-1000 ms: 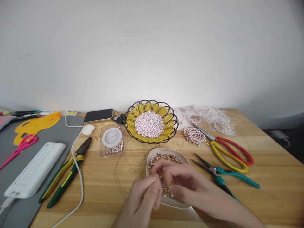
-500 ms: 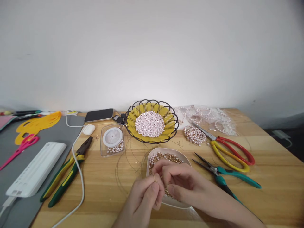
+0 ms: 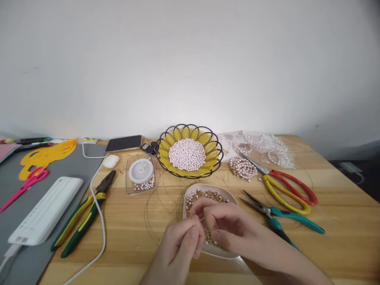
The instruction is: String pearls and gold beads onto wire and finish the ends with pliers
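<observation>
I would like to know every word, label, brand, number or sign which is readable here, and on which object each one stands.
None: no word, label, brand, number or sign is readable.
White power bank: faint marks on its upper face, too small and blurred to read.
Smartphone: dark screen, no readable text.

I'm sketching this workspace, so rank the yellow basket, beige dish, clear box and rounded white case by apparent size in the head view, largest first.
1. Yellow basket and beige dish: unsure; the left hand and right hand partly cover the nearer dish.
2. Clear box
3. Rounded white case
</observation>
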`<action>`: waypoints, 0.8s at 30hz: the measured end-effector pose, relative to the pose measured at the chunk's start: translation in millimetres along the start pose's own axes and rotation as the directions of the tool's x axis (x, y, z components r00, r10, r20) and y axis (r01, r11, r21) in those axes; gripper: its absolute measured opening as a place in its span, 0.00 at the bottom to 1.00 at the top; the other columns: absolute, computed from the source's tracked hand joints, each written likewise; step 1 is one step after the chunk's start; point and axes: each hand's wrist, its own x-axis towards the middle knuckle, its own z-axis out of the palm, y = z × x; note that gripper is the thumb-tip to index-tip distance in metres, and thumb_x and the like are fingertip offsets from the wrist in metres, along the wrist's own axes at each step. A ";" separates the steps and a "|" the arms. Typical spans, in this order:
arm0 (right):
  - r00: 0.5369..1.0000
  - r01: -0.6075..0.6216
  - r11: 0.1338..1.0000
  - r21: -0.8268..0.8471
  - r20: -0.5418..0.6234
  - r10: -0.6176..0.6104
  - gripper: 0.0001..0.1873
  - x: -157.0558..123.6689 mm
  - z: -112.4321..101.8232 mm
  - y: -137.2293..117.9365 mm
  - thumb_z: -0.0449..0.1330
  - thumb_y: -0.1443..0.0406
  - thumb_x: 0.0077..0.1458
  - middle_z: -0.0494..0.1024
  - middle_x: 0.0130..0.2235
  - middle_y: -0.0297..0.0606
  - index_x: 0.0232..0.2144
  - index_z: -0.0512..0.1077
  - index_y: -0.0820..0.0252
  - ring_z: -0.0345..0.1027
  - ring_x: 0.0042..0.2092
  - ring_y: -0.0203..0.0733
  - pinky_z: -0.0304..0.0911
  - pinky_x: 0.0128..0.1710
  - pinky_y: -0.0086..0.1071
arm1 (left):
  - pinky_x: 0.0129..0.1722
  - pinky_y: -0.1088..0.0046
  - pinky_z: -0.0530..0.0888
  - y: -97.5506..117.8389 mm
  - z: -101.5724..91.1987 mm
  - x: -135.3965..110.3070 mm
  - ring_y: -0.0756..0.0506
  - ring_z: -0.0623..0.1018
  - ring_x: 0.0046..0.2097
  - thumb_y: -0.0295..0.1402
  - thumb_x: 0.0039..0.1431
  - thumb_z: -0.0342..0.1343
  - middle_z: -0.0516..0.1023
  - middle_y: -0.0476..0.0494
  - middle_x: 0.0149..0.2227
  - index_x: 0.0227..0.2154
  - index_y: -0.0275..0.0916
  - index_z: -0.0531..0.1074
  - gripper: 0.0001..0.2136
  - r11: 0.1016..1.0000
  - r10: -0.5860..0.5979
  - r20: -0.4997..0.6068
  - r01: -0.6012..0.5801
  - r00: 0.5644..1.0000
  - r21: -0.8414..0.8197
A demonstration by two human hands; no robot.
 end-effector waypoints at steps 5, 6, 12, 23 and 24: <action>1.000 0.000 1.000 -0.014 -0.004 0.000 0.18 0.4 1.8 -2.3 0.63 0.57 0.62 0.69 0.42 0.36 0.24 0.63 0.54 0.63 0.44 0.43 0.57 0.44 0.38 | 0.28 0.69 0.58 -0.9 0.6 1.0 0.47 0.59 0.26 0.56 0.73 0.41 0.58 0.52 0.23 0.23 0.42 0.57 0.27 0.999 0.034 0.005 -0.034 0.999 -0.005; 1.000 -0.001 1.000 -0.016 -0.002 0.001 0.18 0.1 1.9 -2.4 0.63 0.57 0.62 0.69 0.42 0.36 0.24 0.63 0.54 0.63 0.43 0.43 0.57 0.44 0.38 | 0.28 0.69 0.58 -0.6 0.5 1.0 0.47 0.59 0.27 0.56 0.73 0.41 0.57 0.52 0.23 0.23 0.42 0.57 0.28 1.000 0.024 0.004 -0.024 1.000 -0.007; 1.000 0.002 1.000 -0.020 0.015 -0.002 0.14 -1.8 0.4 -0.4 0.61 0.63 0.61 0.70 0.43 0.36 0.25 0.64 0.54 0.64 0.45 0.43 0.58 0.45 0.37 | 0.28 0.70 0.58 -0.1 -0.3 1.3 0.48 0.59 0.27 0.56 0.73 0.40 0.58 0.52 0.23 0.22 0.42 0.57 0.28 1.000 0.024 0.020 -0.024 1.000 -0.015; 1.000 0.013 1.000 0.002 0.018 -0.013 0.13 0.1 0.1 -0.9 0.60 0.65 0.60 0.70 0.42 0.35 0.24 0.64 0.54 0.63 0.44 0.43 0.57 0.44 0.37 | 0.28 0.70 0.59 0.8 0.0 0.3 0.48 0.59 0.27 0.57 0.73 0.40 0.57 0.52 0.23 0.23 0.42 0.56 0.28 1.000 0.009 0.015 -0.009 1.000 0.019; 1.000 0.013 1.000 0.003 0.020 -0.013 0.13 -0.1 0.0 -0.6 0.61 0.65 0.61 0.70 0.42 0.35 0.25 0.64 0.54 0.63 0.44 0.43 0.57 0.44 0.37 | 0.28 0.70 0.59 0.9 0.0 0.3 0.47 0.59 0.27 0.56 0.73 0.40 0.57 0.52 0.23 0.23 0.42 0.56 0.28 1.000 0.010 0.015 -0.010 1.000 0.017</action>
